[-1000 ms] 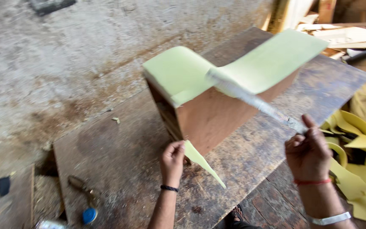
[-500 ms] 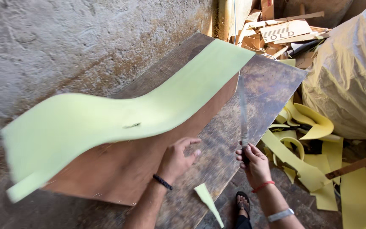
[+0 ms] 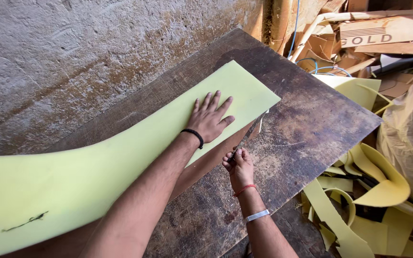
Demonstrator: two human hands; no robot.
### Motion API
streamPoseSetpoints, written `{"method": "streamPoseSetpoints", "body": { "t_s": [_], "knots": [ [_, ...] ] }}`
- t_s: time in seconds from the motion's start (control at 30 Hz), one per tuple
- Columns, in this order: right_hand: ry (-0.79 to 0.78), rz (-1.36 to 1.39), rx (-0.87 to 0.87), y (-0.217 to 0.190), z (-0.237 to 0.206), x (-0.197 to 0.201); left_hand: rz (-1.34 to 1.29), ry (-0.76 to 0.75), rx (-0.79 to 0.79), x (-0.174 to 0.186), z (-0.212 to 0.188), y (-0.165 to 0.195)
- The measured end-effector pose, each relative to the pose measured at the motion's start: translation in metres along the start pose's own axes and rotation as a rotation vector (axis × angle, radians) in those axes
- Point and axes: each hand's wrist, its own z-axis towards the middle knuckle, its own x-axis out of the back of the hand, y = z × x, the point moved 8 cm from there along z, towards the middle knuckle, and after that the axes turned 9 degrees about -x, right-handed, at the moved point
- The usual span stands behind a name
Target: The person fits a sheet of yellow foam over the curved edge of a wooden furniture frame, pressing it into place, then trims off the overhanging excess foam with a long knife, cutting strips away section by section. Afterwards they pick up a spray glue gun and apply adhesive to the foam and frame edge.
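A long pale yellow-green foam sheet (image 3: 120, 157) lies over a wooden board on the dark worn tabletop (image 3: 311, 124). My left hand (image 3: 210, 118) presses flat on the foam near its far end, fingers spread, a black band at the wrist. My right hand (image 3: 237, 165) is closed around the handle of a long thin blade (image 3: 250, 134), which runs along the foam's right edge. That wrist carries a red thread and a white band. The board under the foam shows only as a brown strip (image 3: 206, 162) beside my left forearm.
Curled yellow foam offcuts (image 3: 374, 186) lie on the floor at the right. Cardboard scraps and wood pieces (image 3: 359, 38) pile up at the back right, with a plastic-covered bulk (image 3: 409, 143) beside them. A rough concrete wall (image 3: 72, 62) stands to the left.
The foam-covered board, earlier tilted up on the table, now lies flat. My left hand has moved on top of the foam and my right hand has brought the blade to its edge.
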Motion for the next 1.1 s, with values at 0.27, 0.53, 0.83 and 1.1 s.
{"method": "streamPoseSetpoints", "body": {
  "t_s": [0.27,0.53,0.83,1.1],
  "knots": [
    [-0.021,-0.105,0.057,0.006,0.027,-0.034,0.056,-0.047,-0.091,-0.004,0.063,0.016],
    [0.003,-0.177,0.185,-0.01,0.024,-0.045,0.078,-0.025,-0.082,-0.003,0.061,0.016],
    [0.05,-0.197,-0.035,0.031,-0.009,-0.062,0.034,-0.043,-0.095,-0.004,0.053,0.013],
    [0.058,-0.257,-0.122,0.072,-0.026,-0.071,0.061,-0.104,-0.051,-0.007,-0.02,-0.015]
  ]
}}
